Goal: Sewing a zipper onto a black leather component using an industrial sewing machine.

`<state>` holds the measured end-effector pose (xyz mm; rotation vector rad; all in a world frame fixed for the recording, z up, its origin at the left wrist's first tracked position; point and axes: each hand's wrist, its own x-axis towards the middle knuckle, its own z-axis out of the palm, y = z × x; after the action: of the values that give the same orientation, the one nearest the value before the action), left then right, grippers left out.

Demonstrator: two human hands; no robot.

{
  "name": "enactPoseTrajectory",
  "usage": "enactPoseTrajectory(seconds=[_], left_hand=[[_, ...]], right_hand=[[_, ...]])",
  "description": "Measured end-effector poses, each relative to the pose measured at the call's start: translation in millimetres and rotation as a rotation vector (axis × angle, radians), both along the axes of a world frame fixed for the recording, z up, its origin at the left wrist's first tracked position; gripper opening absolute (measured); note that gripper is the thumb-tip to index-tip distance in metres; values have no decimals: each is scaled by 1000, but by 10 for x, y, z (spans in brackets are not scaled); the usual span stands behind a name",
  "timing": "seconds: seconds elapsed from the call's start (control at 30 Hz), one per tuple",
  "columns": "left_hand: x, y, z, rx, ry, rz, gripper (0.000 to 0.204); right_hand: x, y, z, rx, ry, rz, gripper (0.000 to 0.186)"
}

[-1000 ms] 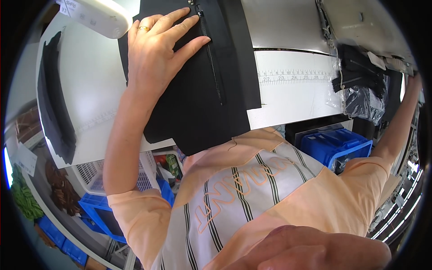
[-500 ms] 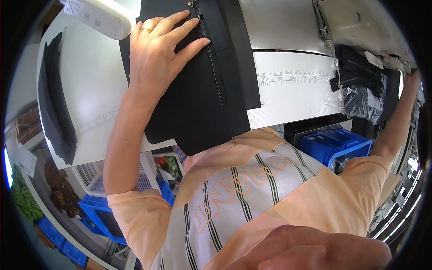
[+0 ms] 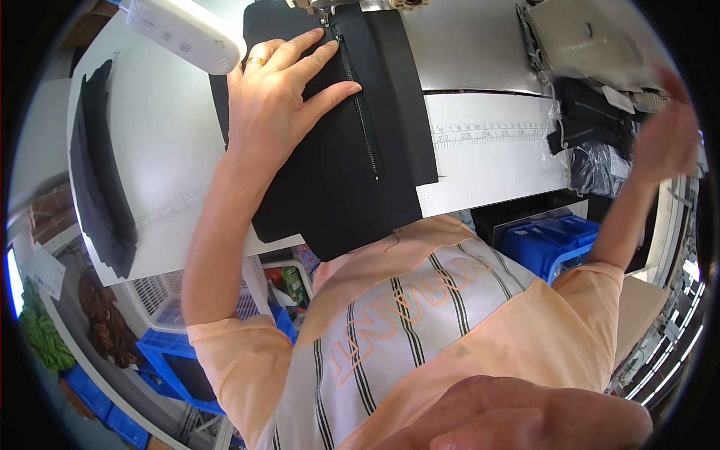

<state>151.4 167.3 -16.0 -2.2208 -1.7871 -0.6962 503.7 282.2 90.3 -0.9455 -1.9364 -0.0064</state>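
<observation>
My left hand (image 3: 281, 101) lies flat on a black fabric panel (image 3: 322, 206), its fingers stretched out toward the needle area. Set into the panel is a black zipper (image 3: 365, 139), with the thumb resting against its near stretch. Just past the fingertips stands the metal presser foot (image 3: 324, 16) of a sewing machine, at the zipper's far end. My right hand (image 3: 667, 142) is raised at the far right, beside the machine's pale housing and away from the panel. Motion smears its fingers, so what they hold, if anything, does not show.
A white lamp-like device (image 3: 184, 34) juts in at upper left. Stacked dark fabric pieces (image 3: 101, 172) lie on the table's left. Black zippers (image 3: 592, 116) and a clear plastic bag (image 3: 600, 169) sit at right. Below the table are a blue bin (image 3: 547, 240) and a white basket (image 3: 161, 292).
My right hand has come inward from the far right edge, and that arm is more bent. The left hand keeps its place on the panel; the whole view has shifted slightly.
</observation>
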Motion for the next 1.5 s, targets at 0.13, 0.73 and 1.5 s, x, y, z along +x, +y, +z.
enactPoseTrajectory(seconds=[0.13, 0.73, 1.5], left_hand=[[68, 84, 13, 52, 4, -54, 47], [48, 114, 26, 65, -7, -65, 46], [58, 113, 40, 44, -32, -76, 46]], right_hand=[[-1063, -316, -904, -481, -35, 583, 41], [-1588, 236, -1025, -131, -588, 549, 68], [-1332, 328, -726, -260, 53, 396, 24]])
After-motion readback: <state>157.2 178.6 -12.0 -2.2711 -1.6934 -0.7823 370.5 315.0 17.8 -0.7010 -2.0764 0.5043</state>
